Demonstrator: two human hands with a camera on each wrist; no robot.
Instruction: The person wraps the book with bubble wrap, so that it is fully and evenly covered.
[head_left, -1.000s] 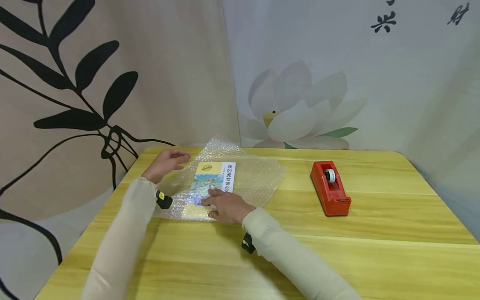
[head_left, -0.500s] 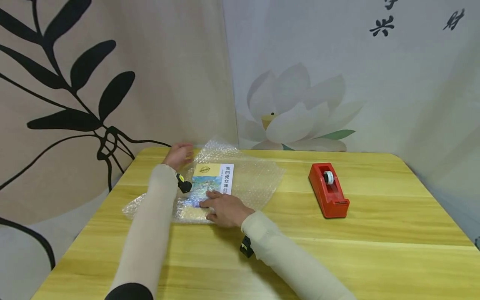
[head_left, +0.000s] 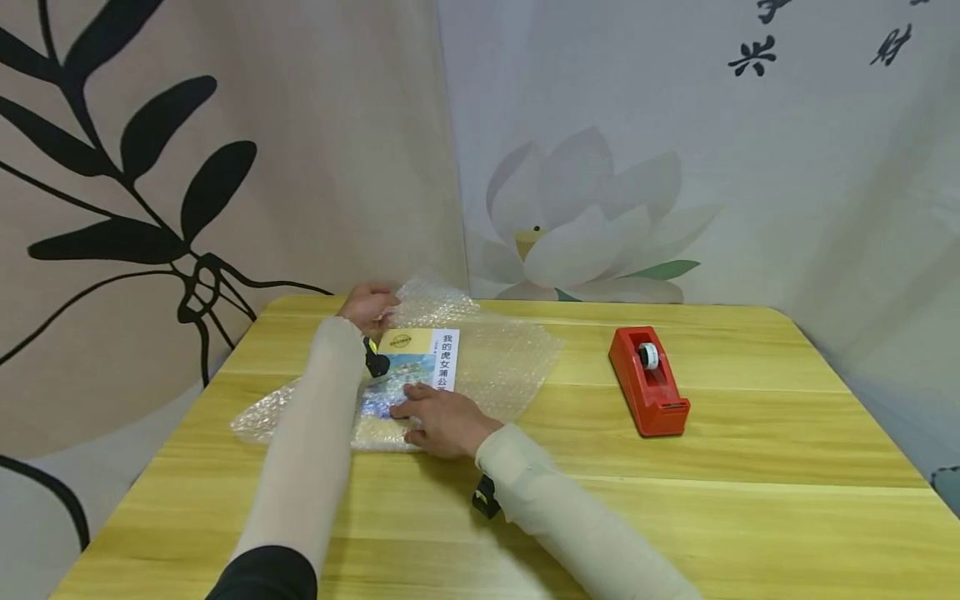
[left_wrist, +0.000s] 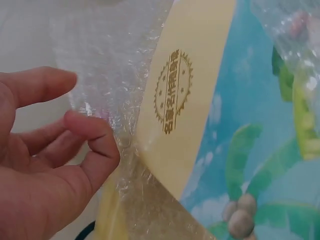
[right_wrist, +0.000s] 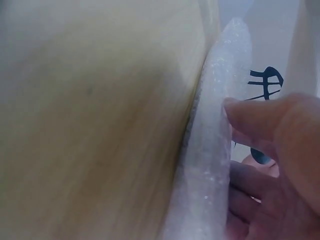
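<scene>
A paperback book (head_left: 401, 367) with a blue and yellow cover lies on a sheet of bubble wrap (head_left: 517, 358), its lower part under a folded-over flap. My right hand (head_left: 442, 421) rests on that lower part, fingers spread. In the right wrist view its thumb and fingers touch the wrapped edge. At the book's far left corner is my left hand (head_left: 369, 307). In the left wrist view, the left hand (left_wrist: 60, 150) has thumb and bent index finger apart, beside the raised wrap at the book's top edge.
A red tape dispenser (head_left: 648, 382) with a roll of tape stands to the right on the wooden table (head_left: 750, 450). A loose flap of wrap sticks out left of the left forearm. Printed curtains hang behind the table's far edge.
My left hand has moved right and farther back, to the wrap at the book's far corner. A flap of wrap now shows left of the forearm. The right hand stays on the book.
</scene>
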